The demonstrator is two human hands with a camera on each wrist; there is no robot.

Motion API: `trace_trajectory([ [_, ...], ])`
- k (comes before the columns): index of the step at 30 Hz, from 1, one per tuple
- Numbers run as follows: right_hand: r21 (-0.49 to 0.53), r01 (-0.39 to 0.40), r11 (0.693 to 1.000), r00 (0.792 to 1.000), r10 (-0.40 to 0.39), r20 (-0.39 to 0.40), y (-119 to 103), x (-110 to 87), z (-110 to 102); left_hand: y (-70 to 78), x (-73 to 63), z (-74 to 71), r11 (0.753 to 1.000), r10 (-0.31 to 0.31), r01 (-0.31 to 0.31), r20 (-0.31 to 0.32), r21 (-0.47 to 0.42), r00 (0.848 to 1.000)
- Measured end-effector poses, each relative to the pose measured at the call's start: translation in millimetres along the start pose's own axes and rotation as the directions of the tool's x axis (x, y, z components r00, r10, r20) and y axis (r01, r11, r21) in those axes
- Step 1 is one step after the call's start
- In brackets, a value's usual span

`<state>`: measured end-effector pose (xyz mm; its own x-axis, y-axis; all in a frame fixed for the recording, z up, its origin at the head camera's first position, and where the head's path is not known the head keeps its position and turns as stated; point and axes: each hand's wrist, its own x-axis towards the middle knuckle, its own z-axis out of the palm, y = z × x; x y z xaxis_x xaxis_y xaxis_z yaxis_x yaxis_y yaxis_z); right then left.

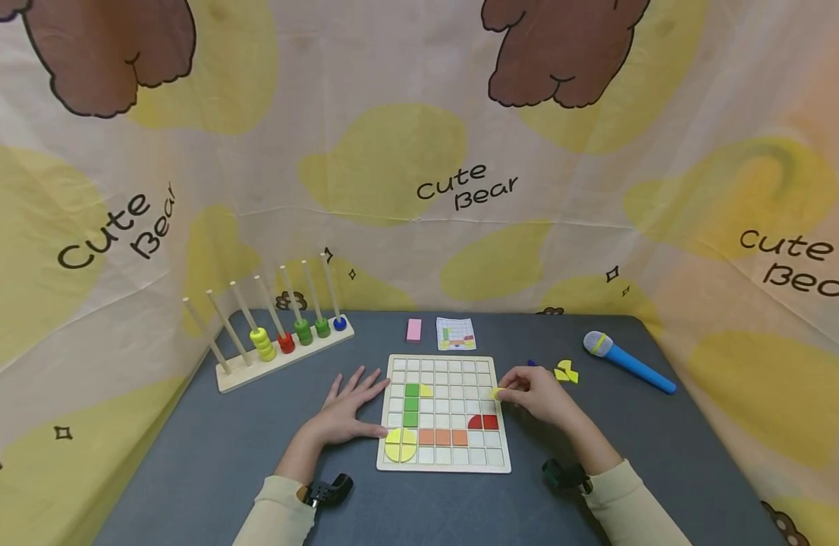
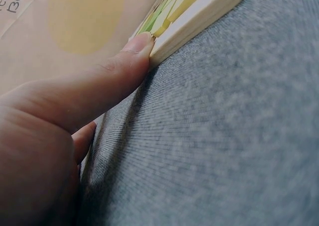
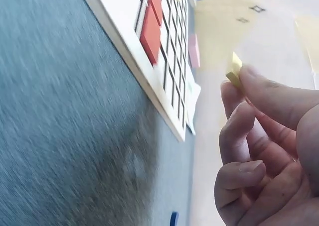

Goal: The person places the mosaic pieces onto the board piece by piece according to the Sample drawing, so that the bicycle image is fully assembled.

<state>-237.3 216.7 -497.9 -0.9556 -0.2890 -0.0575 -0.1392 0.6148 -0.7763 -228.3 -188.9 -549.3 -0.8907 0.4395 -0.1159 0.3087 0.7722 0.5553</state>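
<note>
A white grid board [image 1: 443,456] lies on the table with green squares [image 1: 411,405], orange squares [image 1: 443,437], red pieces [image 1: 490,422] and a yellow circle of quarter pieces [image 1: 400,445] in its cells. One more yellow quarter [image 1: 426,390] sits beside the top green square. My left hand [image 1: 344,409] has its fingers spread, with the thumb touching the board's left edge, as the left wrist view shows. Between thumb and forefinger my right hand [image 1: 538,394] pinches a small yellow piece [image 3: 234,70], held up by the board's right edge.
Loose yellow pieces [image 1: 566,371] and a partly hidden blue piece [image 1: 532,363] lie right of the board. Behind it are a pattern card [image 1: 456,334] and a pink block [image 1: 414,330]. A peg rack with coloured rings [image 1: 256,370] stands left; a blue toy microphone [image 1: 634,365] lies right.
</note>
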Motion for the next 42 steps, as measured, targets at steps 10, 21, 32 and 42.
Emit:
trace_trajectory([
  [10,-0.029,0.047,0.998,0.998,-0.046,0.053,-10.4,-9.7,18.1,-0.1,-0.8,0.0,1.000,-0.002,0.002,-0.005,-0.004,1.000],
  [21,-0.005,0.026,1.000,0.994,-0.025,0.105,-15.5,-19.3,38.5,2.3,-2.2,-0.3,1.000,-0.005,0.005,-0.010,-0.013,1.000],
  [32,-0.075,0.080,0.994,0.993,-0.073,0.095,-9.4,-24.1,51.7,0.5,-0.4,1.6,1.000,0.001,-0.002,-0.016,-0.014,1.000],
  [42,-0.132,0.118,0.984,0.987,-0.101,0.124,-13.9,-24.5,52.5,1.8,-0.8,1.1,1.000,0.000,0.000,-0.016,-0.013,1.000],
])
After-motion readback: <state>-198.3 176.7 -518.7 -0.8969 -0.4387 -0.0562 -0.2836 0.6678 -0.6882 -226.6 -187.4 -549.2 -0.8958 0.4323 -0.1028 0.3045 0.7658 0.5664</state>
